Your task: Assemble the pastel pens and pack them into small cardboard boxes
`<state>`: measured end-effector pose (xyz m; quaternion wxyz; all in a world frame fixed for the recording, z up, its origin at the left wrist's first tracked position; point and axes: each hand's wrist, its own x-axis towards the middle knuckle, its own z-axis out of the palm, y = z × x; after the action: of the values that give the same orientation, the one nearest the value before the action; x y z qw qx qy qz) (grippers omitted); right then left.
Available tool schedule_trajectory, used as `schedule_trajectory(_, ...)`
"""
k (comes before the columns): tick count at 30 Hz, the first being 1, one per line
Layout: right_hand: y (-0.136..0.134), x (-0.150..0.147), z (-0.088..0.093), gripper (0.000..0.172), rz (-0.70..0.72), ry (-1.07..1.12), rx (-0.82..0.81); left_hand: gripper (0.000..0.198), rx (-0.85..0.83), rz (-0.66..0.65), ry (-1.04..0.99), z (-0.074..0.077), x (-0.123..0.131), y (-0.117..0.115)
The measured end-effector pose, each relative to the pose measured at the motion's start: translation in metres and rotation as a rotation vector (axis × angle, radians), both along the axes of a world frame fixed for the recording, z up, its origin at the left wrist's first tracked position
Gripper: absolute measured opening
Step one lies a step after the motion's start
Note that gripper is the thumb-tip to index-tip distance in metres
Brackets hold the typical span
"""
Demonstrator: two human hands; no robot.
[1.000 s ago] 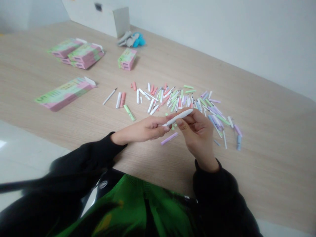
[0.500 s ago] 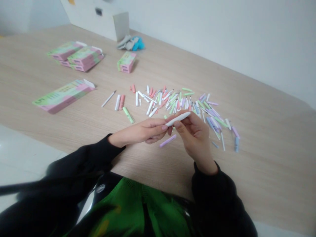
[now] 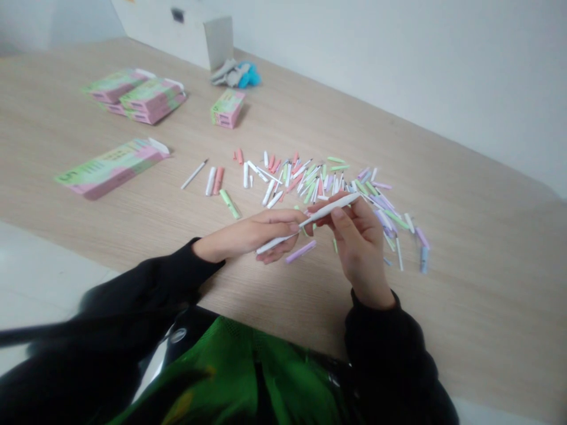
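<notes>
Fingers of your left hand (image 3: pixel 261 233) pinch the lower white piece (image 3: pixel 275 242) of a pen, and your right hand (image 3: pixel 354 236) pinches the upper white barrel (image 3: pixel 332 206); the two meet end to end just above the tabletop (image 3: pixel 465 248), on the near side of the scattered pile of pen parts (image 3: pixel 328 180). Both grips are closed on thin, smooth parts, so a slip looks like the main risk: if you push the halves together off-line, one could likely pop out and drop among the loose pieces of that pile, where white parts would be hard to pick out. A lilac piece (image 3: pixel 301 251) lies just under your hands, nearer you than the pile; a lowered wrist could roll it toward the tabletop edge. The pink boxes (image 3: pixel 153 97) sit well beyond the pile, to its left.
</notes>
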<state>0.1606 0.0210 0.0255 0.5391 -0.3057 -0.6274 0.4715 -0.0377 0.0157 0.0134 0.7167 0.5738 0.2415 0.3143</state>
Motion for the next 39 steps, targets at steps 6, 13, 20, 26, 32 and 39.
schedule_trajectory(6,-0.001,0.0,0.001,0.009,-0.069,0.003,0.032,0.032,-0.003,0.092,0.107,0.003,0.003,0.001)
schedule_trajectory(13,0.004,0.004,-0.004,0.007,-0.088,0.032,-0.015,0.039,-0.029,0.075,0.061,0.007,0.003,0.001)
schedule_trajectory(20,0.012,0.013,-0.003,0.007,-0.132,0.135,-0.044,0.037,-0.121,0.082,0.021,0.002,0.001,0.001)
schedule_trajectory(26,0.015,0.013,-0.003,0.009,-0.077,0.164,-0.125,0.039,-0.068,0.102,0.093,0.001,0.003,0.002)
schedule_trajectory(32,0.019,0.016,-0.005,0.004,-0.148,0.269,-0.208,0.04,-0.024,0.134,0.161,-0.002,0.002,0.002)
schedule_trajectory(39,0.021,0.017,-0.006,0.006,-0.12,0.31,-0.298,0.042,0.034,0.126,0.208,-0.002,0.002,0.004)
